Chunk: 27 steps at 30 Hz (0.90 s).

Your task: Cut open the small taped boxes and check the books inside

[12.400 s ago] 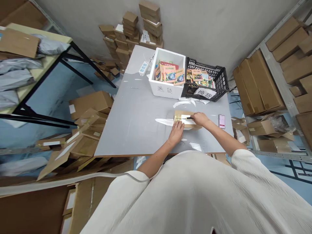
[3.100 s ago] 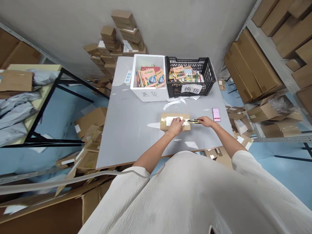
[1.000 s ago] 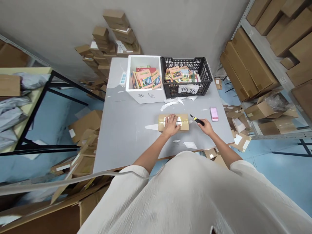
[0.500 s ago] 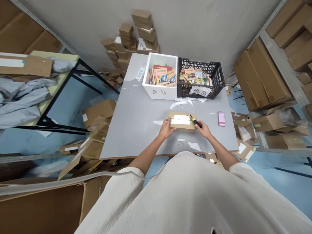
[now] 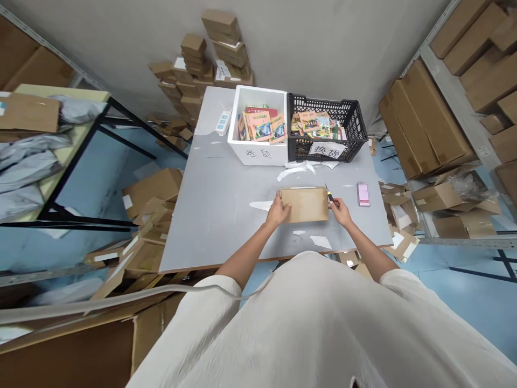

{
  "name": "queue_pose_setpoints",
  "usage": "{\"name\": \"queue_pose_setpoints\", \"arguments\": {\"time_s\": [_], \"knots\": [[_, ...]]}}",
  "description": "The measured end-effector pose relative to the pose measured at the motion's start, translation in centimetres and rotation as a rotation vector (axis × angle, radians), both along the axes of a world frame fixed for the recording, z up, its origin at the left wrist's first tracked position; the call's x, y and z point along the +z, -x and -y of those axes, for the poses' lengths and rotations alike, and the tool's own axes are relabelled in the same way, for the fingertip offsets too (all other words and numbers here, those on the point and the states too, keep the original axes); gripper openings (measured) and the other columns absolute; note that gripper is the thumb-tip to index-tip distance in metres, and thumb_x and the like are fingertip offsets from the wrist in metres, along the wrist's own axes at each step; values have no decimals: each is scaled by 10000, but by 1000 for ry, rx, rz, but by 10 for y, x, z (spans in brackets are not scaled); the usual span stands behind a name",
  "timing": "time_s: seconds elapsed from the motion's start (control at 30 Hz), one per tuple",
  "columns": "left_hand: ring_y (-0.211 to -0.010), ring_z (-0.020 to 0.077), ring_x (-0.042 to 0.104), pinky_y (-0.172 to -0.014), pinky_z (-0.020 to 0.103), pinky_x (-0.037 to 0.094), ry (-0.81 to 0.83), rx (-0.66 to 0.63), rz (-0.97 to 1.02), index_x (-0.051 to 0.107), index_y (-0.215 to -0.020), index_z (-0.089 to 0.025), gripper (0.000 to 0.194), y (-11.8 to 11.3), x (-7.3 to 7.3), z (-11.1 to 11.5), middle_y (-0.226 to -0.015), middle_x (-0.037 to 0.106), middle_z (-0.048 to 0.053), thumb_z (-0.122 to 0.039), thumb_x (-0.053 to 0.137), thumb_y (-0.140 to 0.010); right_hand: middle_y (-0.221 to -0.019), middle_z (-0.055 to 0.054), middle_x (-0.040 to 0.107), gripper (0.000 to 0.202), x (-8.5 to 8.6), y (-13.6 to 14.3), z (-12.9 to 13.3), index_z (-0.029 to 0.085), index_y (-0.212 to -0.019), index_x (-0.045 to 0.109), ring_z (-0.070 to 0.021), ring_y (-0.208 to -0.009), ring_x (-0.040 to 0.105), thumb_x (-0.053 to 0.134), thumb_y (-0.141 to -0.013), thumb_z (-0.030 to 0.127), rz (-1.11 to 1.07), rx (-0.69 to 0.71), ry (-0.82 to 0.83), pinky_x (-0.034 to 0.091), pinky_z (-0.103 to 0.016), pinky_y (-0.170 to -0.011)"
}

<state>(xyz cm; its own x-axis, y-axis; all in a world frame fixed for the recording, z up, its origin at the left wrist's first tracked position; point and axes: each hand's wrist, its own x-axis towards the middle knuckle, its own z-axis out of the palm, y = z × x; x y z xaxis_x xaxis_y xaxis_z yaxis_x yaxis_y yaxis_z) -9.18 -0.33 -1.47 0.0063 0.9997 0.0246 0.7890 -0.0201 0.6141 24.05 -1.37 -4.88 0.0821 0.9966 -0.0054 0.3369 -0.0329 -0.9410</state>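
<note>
A small brown cardboard box [image 5: 305, 205] is at the middle of the grey table [image 5: 218, 215], a plain side facing me. My left hand [image 5: 278, 209] grips its left end, thumb on the near face. At the right end of the box, my right hand [image 5: 340, 210] is closed around a black and yellow utility knife [image 5: 330, 195], its blade pointing up and away from me. Whether the right fingers also touch the box I cannot tell. Scraps of white paper [image 5: 321, 241] lie on the table in front of the box.
Behind the box stand a white foam bin [image 5: 258, 154] and a black plastic crate [image 5: 357, 126], both holding colourful booklets. A pink-screened phone [image 5: 363, 194] lies at the right, a white power strip [image 5: 223, 123] at the back left. Cardboard boxes [image 5: 153, 188] crowd the floor.
The box has been tipped over, so its white label no longer shows and a plain side faces me. My right hand with the knife has moved from above the label to the box's right end.
</note>
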Motion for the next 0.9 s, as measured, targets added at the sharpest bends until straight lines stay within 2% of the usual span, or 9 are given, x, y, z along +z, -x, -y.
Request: {"name": "queue_pose_setpoints", "arguments": {"time_s": [0.17,0.37,0.47,0.6,0.67,0.8,0.9], "knots": [[-1466,399,669,-1167,510,568,158,33,38,256,-1801,-152,1037,3,-8,10,-1628,642,248,-481,750,-951,-1087,-91,836,573,-2,-1,7,255,-1209,653,-298,-1028,784,567,-961,764,97,-1,28,618,-477,-993],[-1348,375,744,-1085,493,591,202,-15,71,151,-1821,-214,1053,3,-13,15,-1505,751,193,-383,724,-954,-905,-42,807,530,-3,5,8,271,-1194,660,-298,-878,745,538,-983,742,189,26,85,615,-463,-893],[-1321,364,746,-1061,475,591,183,-12,81,153,-1823,-223,1017,2,-6,16,-1461,765,179,-409,700,-985,-905,-43,796,590,-3,5,6,274,-1213,654,-295,-864,740,524,-967,794,160,5,26,610,-449,-872],[-1290,337,741,-1066,449,584,129,69,80,194,-1824,-221,982,-3,10,19,-1486,718,184,-549,670,-1031,-1090,-100,815,622,4,-2,2,262,-1275,630,-308,-1034,773,480,-988,793,115,-59,-30,612,-453,-951],[-1304,336,728,-1092,460,579,79,106,69,247,-1812,-224,940,-7,17,21,-1535,671,187,-583,650,-1042,-1117,-108,809,615,10,-4,0,255,-1297,621,-312,-1066,776,484,-999,775,88,-76,-44,610,-455,-977],[-1313,343,716,-1128,486,573,34,122,63,354,-1763,-231,820,-13,26,23,-1583,620,184,-541,631,-1056,-1123,-106,810,584,19,-4,-3,253,-1294,617,-317,-1076,776,531,-1000,750,50,-94,-51,603,-460,-1001],[-1219,320,746,-1115,482,581,24,131,80,390,-1736,-249,757,-14,28,23,-1590,616,170,-515,619,-1066,-1113,-103,817,556,23,-5,-4,254,-1286,613,-317,-1076,778,548,-1001,727,35,-98,-52,599,-464,-1016]]}}
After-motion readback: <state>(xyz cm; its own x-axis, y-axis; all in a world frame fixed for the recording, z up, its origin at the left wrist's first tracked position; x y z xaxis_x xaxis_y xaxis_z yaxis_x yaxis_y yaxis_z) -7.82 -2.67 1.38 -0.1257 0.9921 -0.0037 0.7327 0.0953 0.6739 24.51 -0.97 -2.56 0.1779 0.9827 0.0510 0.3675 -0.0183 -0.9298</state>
